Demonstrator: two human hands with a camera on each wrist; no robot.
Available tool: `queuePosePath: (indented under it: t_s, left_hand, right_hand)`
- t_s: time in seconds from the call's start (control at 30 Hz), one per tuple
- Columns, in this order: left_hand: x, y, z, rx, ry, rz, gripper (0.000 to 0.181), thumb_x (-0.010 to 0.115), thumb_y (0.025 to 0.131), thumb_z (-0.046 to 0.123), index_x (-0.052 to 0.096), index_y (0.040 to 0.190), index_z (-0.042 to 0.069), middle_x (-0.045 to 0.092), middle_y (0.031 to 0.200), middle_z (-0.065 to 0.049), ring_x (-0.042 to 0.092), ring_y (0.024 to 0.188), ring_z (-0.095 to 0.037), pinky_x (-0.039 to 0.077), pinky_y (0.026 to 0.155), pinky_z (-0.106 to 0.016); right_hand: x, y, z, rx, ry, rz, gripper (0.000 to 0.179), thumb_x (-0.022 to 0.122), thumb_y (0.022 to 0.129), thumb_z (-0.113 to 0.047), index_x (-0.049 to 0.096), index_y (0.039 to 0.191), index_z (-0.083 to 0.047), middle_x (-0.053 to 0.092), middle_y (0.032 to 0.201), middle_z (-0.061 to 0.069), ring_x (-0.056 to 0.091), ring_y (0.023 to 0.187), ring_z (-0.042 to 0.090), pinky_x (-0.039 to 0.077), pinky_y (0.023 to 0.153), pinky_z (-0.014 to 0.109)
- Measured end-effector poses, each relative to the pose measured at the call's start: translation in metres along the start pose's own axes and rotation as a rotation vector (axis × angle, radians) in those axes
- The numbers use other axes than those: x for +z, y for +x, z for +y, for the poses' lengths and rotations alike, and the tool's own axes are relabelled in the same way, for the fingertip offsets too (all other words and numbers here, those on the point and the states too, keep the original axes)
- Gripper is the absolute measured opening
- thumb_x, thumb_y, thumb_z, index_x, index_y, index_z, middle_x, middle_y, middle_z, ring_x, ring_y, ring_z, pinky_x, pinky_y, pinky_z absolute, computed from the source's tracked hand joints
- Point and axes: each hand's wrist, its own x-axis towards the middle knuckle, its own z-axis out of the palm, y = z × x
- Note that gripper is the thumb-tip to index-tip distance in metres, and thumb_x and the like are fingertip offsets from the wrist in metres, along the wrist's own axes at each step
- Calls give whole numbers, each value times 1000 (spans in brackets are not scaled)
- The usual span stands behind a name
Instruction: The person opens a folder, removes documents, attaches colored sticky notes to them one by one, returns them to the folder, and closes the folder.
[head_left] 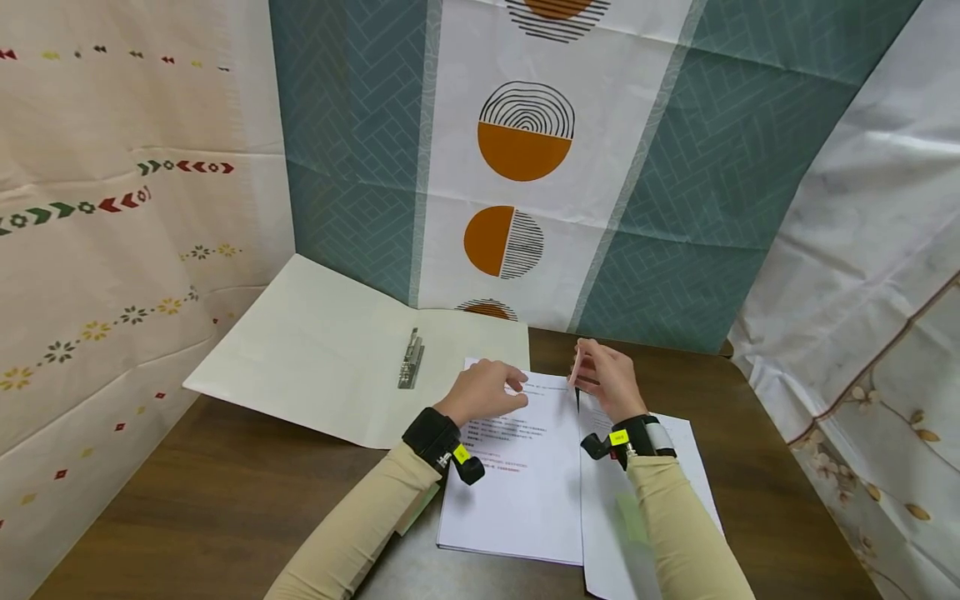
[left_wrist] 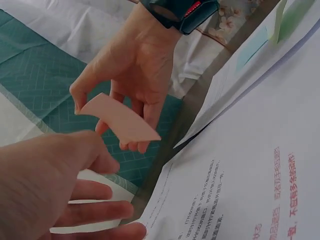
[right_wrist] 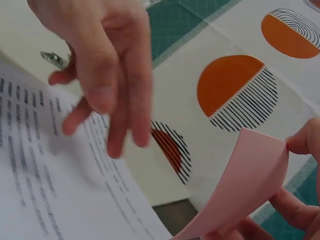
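Observation:
My right hand [head_left: 609,379] pinches a small pink sticky note [left_wrist: 120,117] between thumb and fingers, above the top edge of the papers. The note bends in a curve in both wrist views. My left hand [head_left: 487,390] is held over the upper left of a printed paper stack [head_left: 517,508], its fingers loosely spread and holding nothing. In the left wrist view the left hand [left_wrist: 55,175] is close to the note but apart from it. Black and red lines of print cover part of the stack's top sheet. Another white sheet [head_left: 600,500] lies at its right.
An open white folder [head_left: 300,350] with a metal clip [head_left: 411,362] lies behind to the left. A green sticky note [head_left: 632,517] and a blue one [left_wrist: 250,52] are on the right-hand papers. Patterned cloths [head_left: 352,167] hang around the brown table [head_left: 187,500].

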Motion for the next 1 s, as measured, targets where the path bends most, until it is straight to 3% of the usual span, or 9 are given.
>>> queuePosePath:
  t_s: [0.1,0.27,0.4,0.57,0.8,0.9,1.0]
  left_hand:
    - [1,1,0,49,-20,22,48,81,102,37,78,142,12,86,127,-6,79,120,-28,62,100,-48]
    - [1,2,0,160,-65,102,59,91,96,42,76,146,16,84,133,-6,80,95,-20,61,86,-30]
    - [0,2,3,227,-59,194,45,91,97,35,81,136,15,85,125,-4,78,89,-20,52,80,-22]
    - [0,2,4,258,-35,288,20,83,104,24,87,120,12,88,110,-5,78,90,-22,50,77,-23]
    - [1,5,2,263,-33,331,16,82,104,23,88,115,11,88,103,-4,77,89,-19,50,76,-22]
    - [0,5,0,258,-30,327,17,82,105,23,88,116,11,88,103,-4,78,89,-20,50,76,-21]
    - [-4,6,-3,245,-56,341,17,81,105,21,88,115,9,88,102,-6,78,89,-21,50,75,-21]
  right_hand:
    - [13,-3,3,1,37,-5,38,64,112,-44,73,126,-10,69,123,8,75,110,27,66,84,24]
    - [37,-14,7,-38,144,-2,32,65,112,-41,76,100,-14,69,114,8,73,105,29,67,86,28]
    - [51,-21,8,-51,219,-5,34,64,114,-38,75,90,-17,68,101,2,74,98,23,67,87,29]
    - [58,-24,8,-40,247,12,30,64,113,-38,73,93,-19,67,101,1,74,98,21,68,85,28]
    - [55,-22,8,-45,224,-5,30,62,114,-40,74,97,-18,68,103,2,75,99,21,68,85,28]
    - [53,-22,9,-30,219,-15,31,62,114,-42,74,101,-17,69,107,2,76,102,21,69,93,33]
    - [51,-23,9,-21,186,-44,43,58,114,-51,73,119,-12,68,119,5,74,112,25,66,106,44]
